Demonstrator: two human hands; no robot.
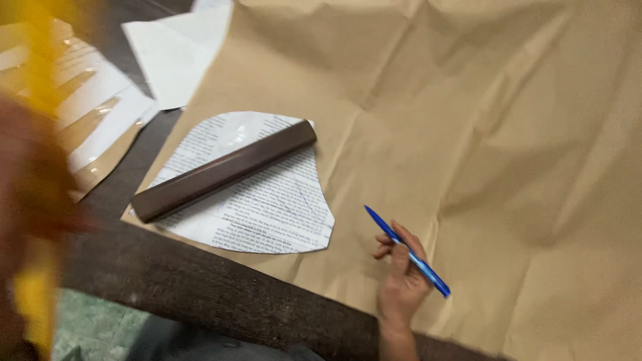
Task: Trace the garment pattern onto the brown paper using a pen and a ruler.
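Note:
My right hand (401,281) rests on a large sheet of brown paper (481,134) near the table's front edge and holds a blue pen (408,253), tip pointing up and left. To its left a fan-shaped piece cut from newspaper (267,207) lies on the brown paper. A long dark brown bar (224,170) lies diagonally across it. At the far left, close to the camera and heavily blurred, my left hand (30,180) grips a yellow strip (37,60) that runs above and below it.
White and tan paper pieces (167,53) lie at the upper left on the dark wooden table (200,294). The brown paper is creased and covers most of the tabletop. Green floor (93,327) shows past the table's front edge.

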